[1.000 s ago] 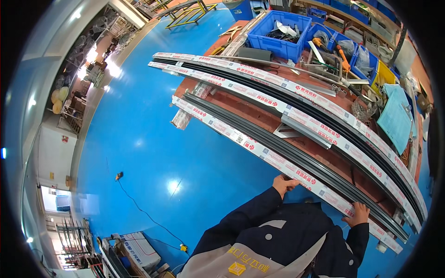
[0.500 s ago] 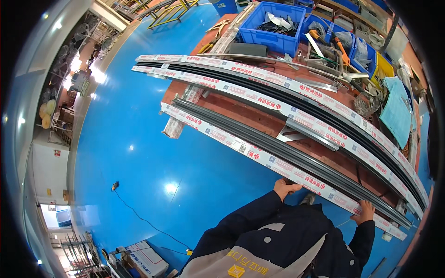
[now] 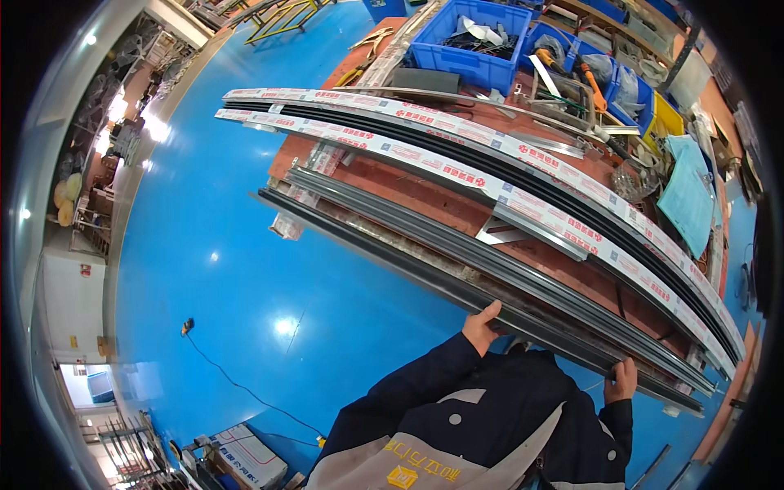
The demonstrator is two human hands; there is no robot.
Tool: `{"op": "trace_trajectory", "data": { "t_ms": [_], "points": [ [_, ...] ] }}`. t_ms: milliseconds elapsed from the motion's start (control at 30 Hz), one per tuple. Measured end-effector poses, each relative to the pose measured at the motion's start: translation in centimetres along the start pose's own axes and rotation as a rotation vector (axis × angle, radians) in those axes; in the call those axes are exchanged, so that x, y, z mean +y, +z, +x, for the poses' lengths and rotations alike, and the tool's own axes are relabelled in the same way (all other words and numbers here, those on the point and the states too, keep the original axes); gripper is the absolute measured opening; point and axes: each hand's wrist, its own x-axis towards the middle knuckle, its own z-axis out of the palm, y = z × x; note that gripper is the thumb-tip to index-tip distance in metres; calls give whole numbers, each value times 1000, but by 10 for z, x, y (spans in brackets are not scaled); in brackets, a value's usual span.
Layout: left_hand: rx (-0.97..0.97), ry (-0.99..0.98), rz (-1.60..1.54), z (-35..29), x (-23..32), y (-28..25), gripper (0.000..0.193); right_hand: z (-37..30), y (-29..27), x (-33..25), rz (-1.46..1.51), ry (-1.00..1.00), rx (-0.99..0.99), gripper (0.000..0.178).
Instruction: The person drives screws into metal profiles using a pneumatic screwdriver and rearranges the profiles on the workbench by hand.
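Observation:
A long dark metal profile (image 3: 367, 247) lies slantwise along the near side of the workbench, its dark face showing. My left hand (image 3: 482, 328) grips its near edge around the middle, thumb on top. Farther right along the same profile, my right hand (image 3: 622, 380) is closed on it, its fingers partly hidden. Just beyond, a grey ribbed profile (image 3: 457, 243) runs almost parallel, apart from the held one. Past that lies a long black profile assembly with white, red-printed protective film (image 3: 433, 163) along its edges.
The red-brown workbench (image 3: 367, 178) carries a blue crate (image 3: 465, 61) of small parts, smaller blue bins and orange-handled tools (image 3: 594, 88). A light-blue sheet (image 3: 688, 196) hangs at the right. On the blue floor lie a black cable (image 3: 237, 384) and a box (image 3: 249, 457).
The profile in my hands has turned over: its white film-covered face was showing, and now a dark face does. Both hands have shifted slightly along with it, and the view has moved a little.

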Motion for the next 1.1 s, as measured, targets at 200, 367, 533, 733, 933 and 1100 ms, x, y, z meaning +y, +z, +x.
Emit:
{"op": "trace_trajectory", "data": {
  "t_ms": [200,367,533,733,933,1100],
  "points": [
    [96,-18,126,6,-5,-19,27,80,-62,-59,267,-149,120,47],
    [36,18,114,14,-14,-37,26,129,-19,-63,2,-311,117,70],
    [94,103,137,14,-16,-33,25,149,-8,-50,-29,-363,5,66],
    [129,165,115,14,-22,-35,22,178,-20,-13,338,-265,-298,49],
    [184,257,85,22,-31,-37,21,205,-9,13,574,-46,-590,43],
    [144,276,94,13,-31,-28,21,198,6,15,507,-55,-484,48]
  ]
}}
